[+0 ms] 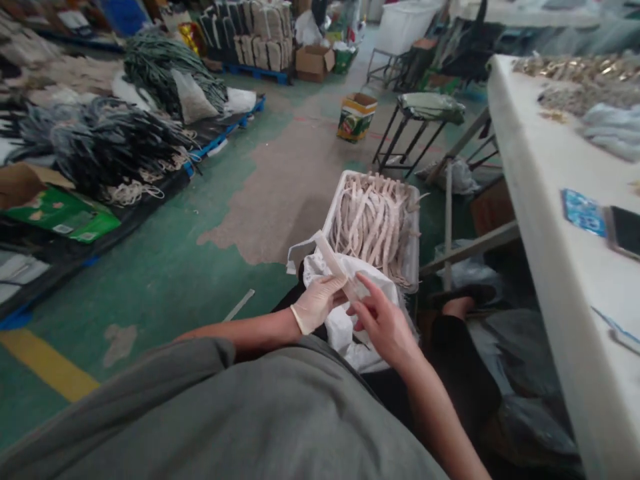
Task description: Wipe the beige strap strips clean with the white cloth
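I have both hands up over my lap, on one pale strip (333, 261). My gloved left hand (316, 303) has its fingers closed round the strip's lower part, so it slants up toward 11 o'clock. My bare right hand (383, 323), just at 3 o'clock of the left, pinches the bottom end between thumb and forefinger. The strip sits above the white bag (345, 330) in my lap. At 12 o'clock from it stands the white crate (414, 257), heaped with like strips (373, 223). The counter (545, 220) runs along at 3 o'clock, with a phone (625, 230) on it. I judge the step in hand to be working this one strip's end. The next move, as I read it, calls for a steady left grip and fine right fingertips, clear of the bag's folds.
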Demonstrator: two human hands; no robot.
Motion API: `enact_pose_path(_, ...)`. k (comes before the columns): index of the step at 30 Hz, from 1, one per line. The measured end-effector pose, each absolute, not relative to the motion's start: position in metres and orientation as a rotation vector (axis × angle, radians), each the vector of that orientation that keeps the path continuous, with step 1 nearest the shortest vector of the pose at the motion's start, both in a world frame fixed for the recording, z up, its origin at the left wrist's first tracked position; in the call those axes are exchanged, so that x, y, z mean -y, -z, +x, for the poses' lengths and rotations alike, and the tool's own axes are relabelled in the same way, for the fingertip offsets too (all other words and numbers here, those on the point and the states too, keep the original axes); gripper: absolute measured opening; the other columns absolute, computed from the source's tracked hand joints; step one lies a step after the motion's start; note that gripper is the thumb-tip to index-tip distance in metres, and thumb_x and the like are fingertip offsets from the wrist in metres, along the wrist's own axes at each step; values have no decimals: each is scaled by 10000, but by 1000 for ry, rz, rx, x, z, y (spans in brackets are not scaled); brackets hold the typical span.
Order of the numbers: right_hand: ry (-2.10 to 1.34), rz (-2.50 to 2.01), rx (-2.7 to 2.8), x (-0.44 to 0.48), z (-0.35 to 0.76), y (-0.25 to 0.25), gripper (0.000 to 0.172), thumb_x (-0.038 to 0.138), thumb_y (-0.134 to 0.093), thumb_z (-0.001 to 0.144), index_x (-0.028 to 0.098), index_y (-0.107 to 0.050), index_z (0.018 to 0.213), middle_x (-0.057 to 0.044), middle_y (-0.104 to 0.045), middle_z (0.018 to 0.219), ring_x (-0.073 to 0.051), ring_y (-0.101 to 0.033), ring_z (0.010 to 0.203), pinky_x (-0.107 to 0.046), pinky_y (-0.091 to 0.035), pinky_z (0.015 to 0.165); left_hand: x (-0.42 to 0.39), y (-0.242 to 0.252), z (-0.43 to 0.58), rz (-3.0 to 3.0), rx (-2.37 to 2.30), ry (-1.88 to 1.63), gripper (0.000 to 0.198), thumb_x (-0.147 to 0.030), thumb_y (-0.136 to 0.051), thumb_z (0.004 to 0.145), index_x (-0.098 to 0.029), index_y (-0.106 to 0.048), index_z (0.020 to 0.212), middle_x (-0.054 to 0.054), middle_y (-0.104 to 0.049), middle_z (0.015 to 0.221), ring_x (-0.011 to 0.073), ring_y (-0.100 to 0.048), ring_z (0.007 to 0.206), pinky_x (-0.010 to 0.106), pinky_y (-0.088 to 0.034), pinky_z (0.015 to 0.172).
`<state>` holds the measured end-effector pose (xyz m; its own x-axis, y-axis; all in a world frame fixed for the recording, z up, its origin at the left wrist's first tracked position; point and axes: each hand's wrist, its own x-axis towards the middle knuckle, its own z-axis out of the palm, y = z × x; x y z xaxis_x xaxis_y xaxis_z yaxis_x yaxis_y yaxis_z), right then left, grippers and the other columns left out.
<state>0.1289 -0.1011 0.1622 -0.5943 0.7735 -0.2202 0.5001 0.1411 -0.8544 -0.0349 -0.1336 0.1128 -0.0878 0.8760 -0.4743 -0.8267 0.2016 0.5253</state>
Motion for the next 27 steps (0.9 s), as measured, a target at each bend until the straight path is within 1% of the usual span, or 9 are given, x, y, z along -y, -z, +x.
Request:
enact_pose_path(3,-1372,-1284,2156,96,134,-171,604,461,-532,931,200,-451,1470,-6,-708,730,-161,-599,468,-294,-511,498,136,-114,-47,-75,-896,-1477,402,-370,-944,593,-154,-672,795,26,-702,810,150,-650,770,283,-479,785)
enact_pose_path(6,-1254,-1324,2207,90,127,-173,567,444,-532,932,202,-495,1443,2,-684,695,-147,-543,423,-287,-476,457,142,-115,-49,-67,-829,-1433,450,-393,-955,564,-150,-689,833,44,-720,851,165,-660,794,297,-483,802)
enact_pose_path(9,-1287,-1296,2218,88,116,-170,573,440,-530,929,186,-499,1442,-15,-690,722,-149,-548,447,-289,-479,463,146,-113,-43,-60,-791,-1394,456,-413,-938,594,-153,-703,886,54,-731,901,181,-673,833,303,-489,808)
enact_pose_path(12,-1338,-1288,2172,88,117,-170,638,484,-565,908,203,-463,1472,-17,-702,748,-160,-557,462,-285,-464,435,147,-109,-46,-139,-858,-1436,375,-371,-923,636,-156,-677,820,25,-712,829,141,-655,775,271,-479,787)
enact_pose_path(14,-1245,-1314,2215,89,119,-171,613,468,-580,901,220,-488,1454,-15,-709,743,-176,-597,507,-286,-466,462,148,-106,-48,-176,-869,-1443,355,-356,-920,647,-157,-666,795,17,-704,802,130,-647,755,263,-474,779)
enact_pose_path(17,-1042,-1352,2335,90,113,-171,523,407,-573,896,215,-567,1382,-30,-727,747,-212,-672,633,-308,-499,575,149,-107,-45,-166,-797,-1383,351,-355,-913,653,-164,-699,856,34,-730,862,154,-668,808,272,-475,793)
enact_pose_path(19,-1041,-1334,2349,92,108,-170,522,404,-566,896,191,-572,1373,-44,-739,769,-222,-685,675,-322,-513,624,149,-108,-42,-156,-758,-1361,344,-346,-906,664,-164,-717,888,49,-743,900,166,-677,830,278,-481,805)
enact_pose_path(24,-1110,-1347,2253,94,116,-175,562,432,-582,906,195,-530,1412,-36,-743,785,-193,-644,594,-316,-511,599,145,-111,-45,-200,-822,-1410,299,-333,-896,691,-159,-692,824,35,-731,849,137,-661,786,257,-480,785)
enact_pose_path(27,-1045,-1370,2292,92,117,-174,528,413,-590,899,203,-565,1383,-39,-745,784,-205,-661,641,-319,-507,615,145,-110,-39,-151,-764,-1349,320,-352,-893,691,-160,-705,865,46,-738,898,162,-671,850,280,-475,831)
